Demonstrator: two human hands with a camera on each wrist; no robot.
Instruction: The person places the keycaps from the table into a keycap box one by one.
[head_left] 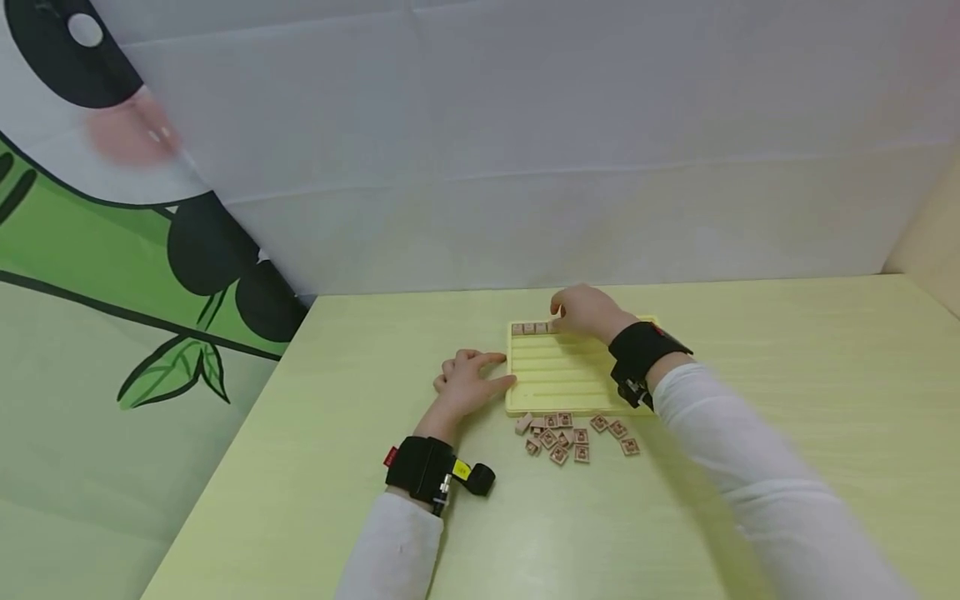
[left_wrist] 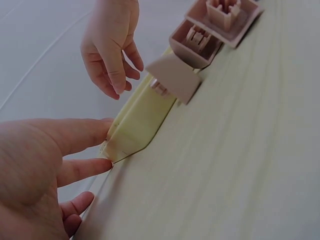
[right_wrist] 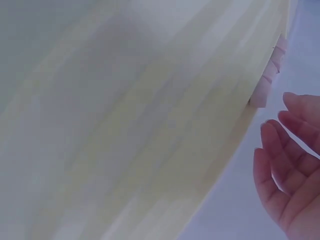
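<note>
A yellow ridged tray (head_left: 562, 367) lies on the table, with a short row of pinkish-brown keycaps (head_left: 528, 329) in its far left groove. My left hand (head_left: 468, 379) touches the tray's left edge with straight fingertips, seen closer in the left wrist view along the tray's side wall (left_wrist: 142, 120). Over the far edge, by the right end of the row, is my right hand (head_left: 588, 312). In the right wrist view its loosely bent fingers (right_wrist: 272, 150) hold nothing and stand just apart from the last seated keycap (right_wrist: 260, 94).
Several loose keycaps (head_left: 581, 436) lie scattered on the table (head_left: 787, 400) before the tray's near edge, some with their hollow undersides up (left_wrist: 197, 40). A white cloth backdrop (head_left: 562, 167) rises behind the table; a printed cartoon sheet (head_left: 97, 233) hangs at left.
</note>
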